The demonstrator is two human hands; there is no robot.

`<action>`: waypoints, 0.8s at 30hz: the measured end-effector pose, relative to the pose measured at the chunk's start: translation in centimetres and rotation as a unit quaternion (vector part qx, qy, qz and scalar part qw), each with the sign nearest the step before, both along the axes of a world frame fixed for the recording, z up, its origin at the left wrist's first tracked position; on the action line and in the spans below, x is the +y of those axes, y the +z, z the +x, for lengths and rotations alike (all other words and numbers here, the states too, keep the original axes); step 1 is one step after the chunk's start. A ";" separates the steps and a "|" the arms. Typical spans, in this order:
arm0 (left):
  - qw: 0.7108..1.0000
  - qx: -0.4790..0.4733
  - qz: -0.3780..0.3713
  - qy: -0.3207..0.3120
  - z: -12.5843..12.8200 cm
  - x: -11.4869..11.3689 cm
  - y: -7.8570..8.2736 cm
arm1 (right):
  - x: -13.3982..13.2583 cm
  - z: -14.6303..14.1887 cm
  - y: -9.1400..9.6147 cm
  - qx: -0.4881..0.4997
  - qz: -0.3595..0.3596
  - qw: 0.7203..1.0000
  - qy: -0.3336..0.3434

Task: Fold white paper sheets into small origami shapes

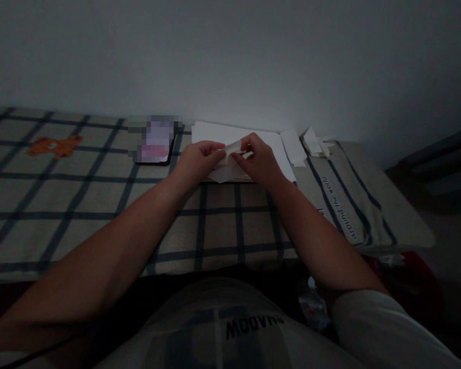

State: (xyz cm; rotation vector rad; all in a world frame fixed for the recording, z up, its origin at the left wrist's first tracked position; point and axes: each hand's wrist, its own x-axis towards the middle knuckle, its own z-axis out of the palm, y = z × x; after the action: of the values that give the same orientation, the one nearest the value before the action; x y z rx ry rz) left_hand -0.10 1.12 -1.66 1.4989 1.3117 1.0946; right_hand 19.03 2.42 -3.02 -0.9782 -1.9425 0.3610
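Note:
Between my two hands is a small piece of white paper (pixel 227 166), creased and partly folded. My left hand (pixel 198 160) pinches its left side between thumb and fingers. At the upper right of the piece, my right hand (pixel 258 158) grips it with thumb and bent fingers. Both hands are over a stack of white sheets (pixel 236 132) lying against the wall. Part of the held paper and the near part of the stack are hidden by my hands.
A checked cloth (pixel 218 220) covers the table. A phone with a lit screen (pixel 155 141) lies left of the stack, and an orange bear-shaped piece (pixel 56 146) farther left. Paper strips (pixel 293 146) and crumpled paper (pixel 315 143) lie to the right. The wall (pixel 230 61) closes off the back.

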 end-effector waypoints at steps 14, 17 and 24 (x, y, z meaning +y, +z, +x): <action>0.983 -0.149 -0.092 -0.049 0.6 -0.1 -0.2 | 0.3 0.4 -0.1 0.109 -0.029 0.988 -0.107; 0.987 -0.136 -0.081 -0.030 0.7 0.1 -0.9 | 0.0 0.3 0.2 0.111 -0.022 0.988 -0.106; 0.988 -0.142 -0.047 0.050 0.4 0.0 -0.1 | -0.5 -0.1 0.6 0.067 0.002 0.997 -0.048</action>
State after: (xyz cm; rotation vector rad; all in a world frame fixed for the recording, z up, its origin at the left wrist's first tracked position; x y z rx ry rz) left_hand 0.34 1.09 -1.79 1.1709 1.2298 1.2419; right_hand 18.97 1.93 -2.39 -1.0161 -1.7685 0.3576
